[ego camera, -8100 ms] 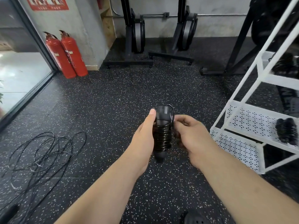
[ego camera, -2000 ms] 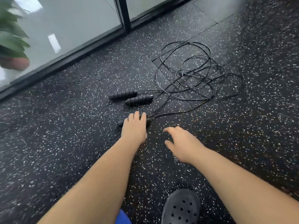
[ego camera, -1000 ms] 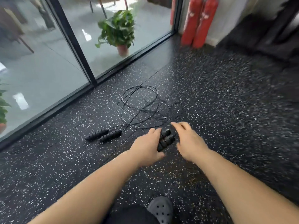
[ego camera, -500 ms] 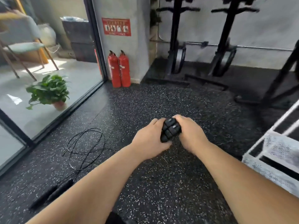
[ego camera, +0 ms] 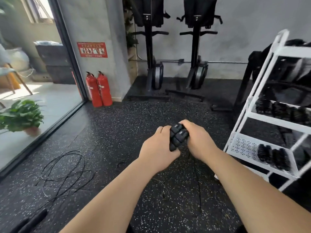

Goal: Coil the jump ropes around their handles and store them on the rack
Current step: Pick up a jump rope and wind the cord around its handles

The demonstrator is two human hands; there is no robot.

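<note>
Two black ribbed jump rope handles (ego camera: pixel 178 137) are pressed side by side in front of me. My left hand (ego camera: pixel 158 145) grips them from the left and my right hand (ego camera: pixel 198 142) grips them from the right. Their thin black cord (ego camera: pixel 199 185) hangs down below my hands. A second rope's loose cord (ego camera: pixel 65 172) lies tangled on the floor at the left, its handles (ego camera: pixel 32 221) near the bottom left corner. The white rack (ego camera: pixel 262 118) stands at the right, with several coiled ropes (ego camera: pixel 272 155) on its lower shelves.
Two red fire extinguishers (ego camera: pixel 99 89) stand by the pillar beside a glass wall (ego camera: pixel 38 91) with a potted plant behind it. Black exercise machines (ego camera: pixel 154 76) line the back wall. The speckled rubber floor (ego camera: pixel 121 132) spreads between me and them.
I lifted the handles off the floor and my view rose from the floor toward the room. The rack has come into sight at the right, and both hands now clasp the handles.
</note>
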